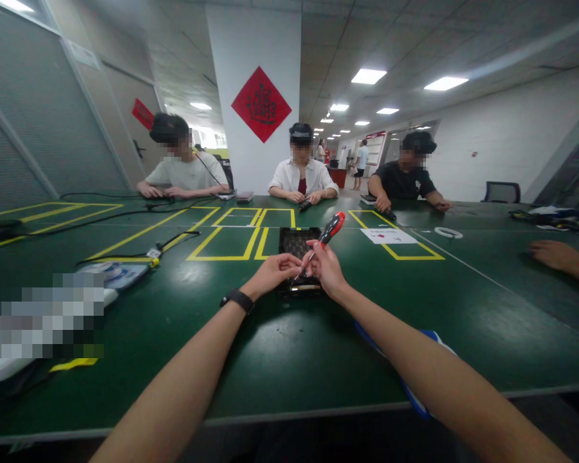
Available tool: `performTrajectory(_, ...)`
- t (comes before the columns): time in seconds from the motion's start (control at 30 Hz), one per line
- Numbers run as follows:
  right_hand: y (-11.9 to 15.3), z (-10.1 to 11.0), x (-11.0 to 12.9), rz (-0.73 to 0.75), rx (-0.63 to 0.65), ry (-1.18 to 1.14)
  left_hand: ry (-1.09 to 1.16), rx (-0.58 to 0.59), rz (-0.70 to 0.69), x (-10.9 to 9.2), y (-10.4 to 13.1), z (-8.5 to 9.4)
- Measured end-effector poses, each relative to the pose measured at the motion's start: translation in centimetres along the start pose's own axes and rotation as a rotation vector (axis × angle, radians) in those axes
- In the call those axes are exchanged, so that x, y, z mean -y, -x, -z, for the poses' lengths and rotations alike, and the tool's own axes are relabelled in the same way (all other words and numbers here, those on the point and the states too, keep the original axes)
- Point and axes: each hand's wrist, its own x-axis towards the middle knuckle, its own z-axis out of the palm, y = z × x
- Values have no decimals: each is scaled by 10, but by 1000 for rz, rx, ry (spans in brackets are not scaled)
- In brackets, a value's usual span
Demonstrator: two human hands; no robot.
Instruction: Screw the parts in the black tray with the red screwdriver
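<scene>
In the head view, my right hand (324, 267) is closed around a screwdriver (332, 229) with a red and black handle. The tool slants down to the left, its shaft pointing into a black tray (296, 239) on the green table. My left hand (282, 269), with a dark band on the wrist, reaches in from the left and pinches near the screwdriver's tip. What lies between those fingertips is too small to make out. A light strip shows at the tray's near end, and both hands cover part of its inside.
Yellow tape rectangles (224, 258) mark the green table (188, 341). A printed sheet (388, 236) and a white ring (448, 233) lie to the right. Cables and a plastic packet (120, 273) are at left. Three people sit opposite; another person's hand (554, 255) rests at far right.
</scene>
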Motion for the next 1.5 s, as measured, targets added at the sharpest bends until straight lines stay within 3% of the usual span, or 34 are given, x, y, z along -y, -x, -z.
performTrajectory(0.13,2,-3,2,26,4,35,-97,-22,23,2,-1,-1)
performTrajectory(0.37,2,-2,1,26,43,26,-25,108,19,2,-1,2)
performTrajectory(0.57,3,-4,2,22,36,36,-94,-24,-7,4,-1,-1)
performTrajectory(0.8,3,-2,2,9,66,26,-31,144,-6,1,-2,2)
performTrajectory(1.0,1,-2,-1,51,57,-24,-71,21,-16,5,-2,-1)
performTrajectory(1.23,-1,1,-4,60,61,-47,-40,155,-20,6,-3,4)
performTrajectory(1.43,-2,2,-4,80,23,-53,-58,30,-21,5,-3,-1)
performTrajectory(1.5,-1,1,-3,75,24,-45,-67,36,-9,7,-3,-1)
